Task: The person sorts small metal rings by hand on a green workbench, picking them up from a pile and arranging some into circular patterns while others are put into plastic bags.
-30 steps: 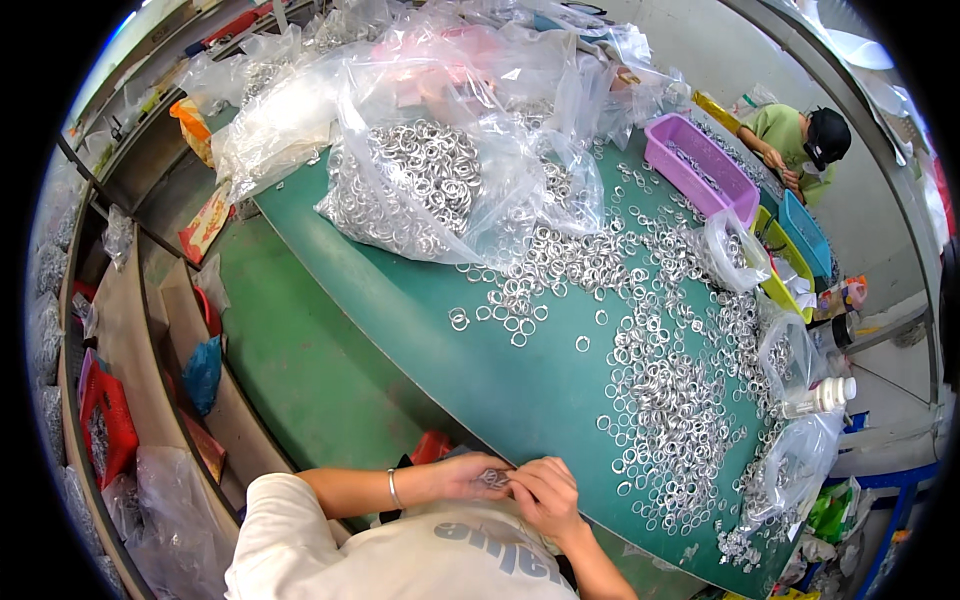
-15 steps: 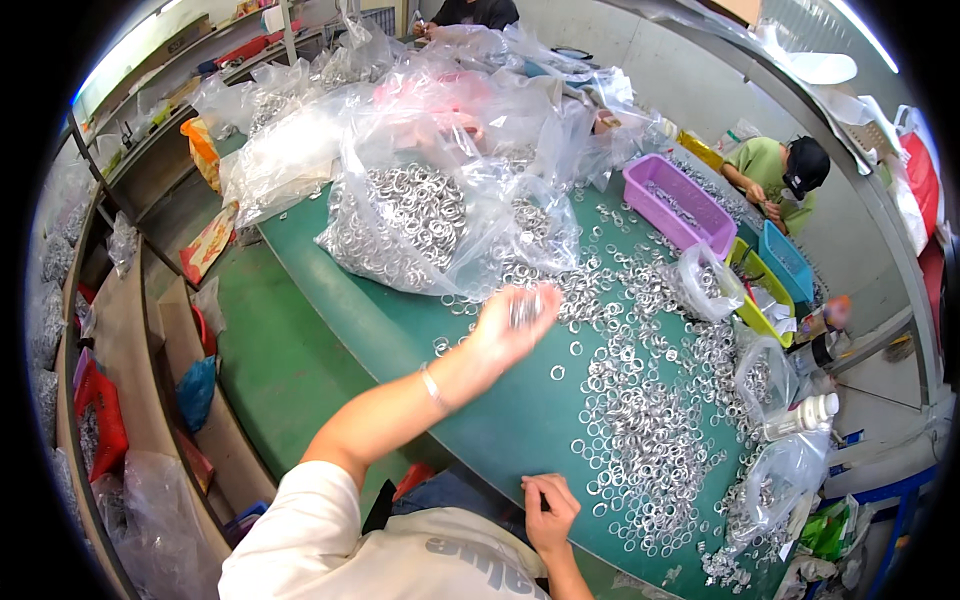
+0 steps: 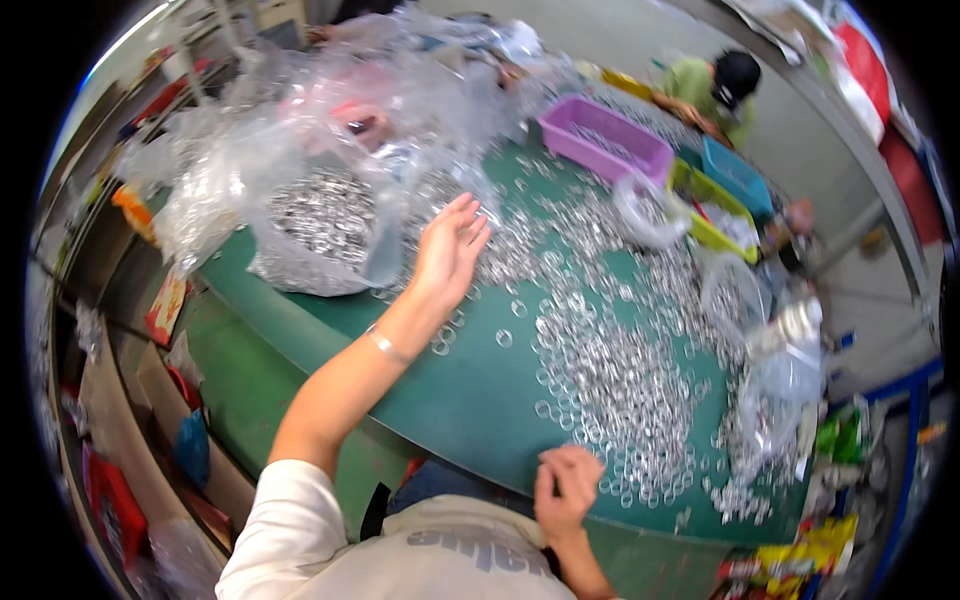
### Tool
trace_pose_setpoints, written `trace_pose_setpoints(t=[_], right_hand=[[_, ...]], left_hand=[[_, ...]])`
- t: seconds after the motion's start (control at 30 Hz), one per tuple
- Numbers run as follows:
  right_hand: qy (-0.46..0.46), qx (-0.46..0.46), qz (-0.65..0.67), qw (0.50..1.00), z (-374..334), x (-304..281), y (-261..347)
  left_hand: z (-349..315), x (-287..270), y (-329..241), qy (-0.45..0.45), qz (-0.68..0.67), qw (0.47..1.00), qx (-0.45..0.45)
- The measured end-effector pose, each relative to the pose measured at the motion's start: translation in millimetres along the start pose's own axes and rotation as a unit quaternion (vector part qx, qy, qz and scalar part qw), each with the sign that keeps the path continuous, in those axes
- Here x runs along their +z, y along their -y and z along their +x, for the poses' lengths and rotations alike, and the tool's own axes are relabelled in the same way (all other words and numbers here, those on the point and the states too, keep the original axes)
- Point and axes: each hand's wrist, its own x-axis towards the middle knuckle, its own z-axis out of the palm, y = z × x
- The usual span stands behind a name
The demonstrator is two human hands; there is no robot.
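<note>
My left hand (image 3: 450, 252) is raised over the table beside a clear plastic bag (image 3: 385, 243) heaped with silver metal rings (image 3: 325, 215). Its fingers are stretched out, and I see nothing in them. A smaller clear bag (image 3: 440, 180) with rings lies just behind that hand. Low in front of me, my right hand (image 3: 568, 487) is at the table's near edge, by the large pile of loose rings (image 3: 625, 385). Its fingers are loosely bent and apart from the thumb, slightly blurred, with nothing visible in them.
The green table (image 3: 450, 390) also bears a purple basket (image 3: 610, 165), a yellow-green basket (image 3: 715, 235) and a blue basket (image 3: 735, 175). A white bottle (image 3: 785, 330) lies among bags at the right. Across the table works a person in a green shirt (image 3: 690, 85).
My left hand has gone from curled round a stack of rings to stretched out, without the rings. My right hand has loosened from a closed shape. The view has shifted.
</note>
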Motion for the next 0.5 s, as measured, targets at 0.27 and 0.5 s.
trace_pose_setpoints(t=[0.27,0.5], right_hand=[[0.176,0.223,-0.327,0.901,-35.6,-36.3,-25.4],[0.196,0.101,-0.221,0.95,-6.1,-8.9,-51.6]], left_hand=[[-138.9,-29.9,78.3,0.501,0.568,0.639,0.13],[-145.2,-27.2,116.0,0.554,0.683,0.432,0.199]])
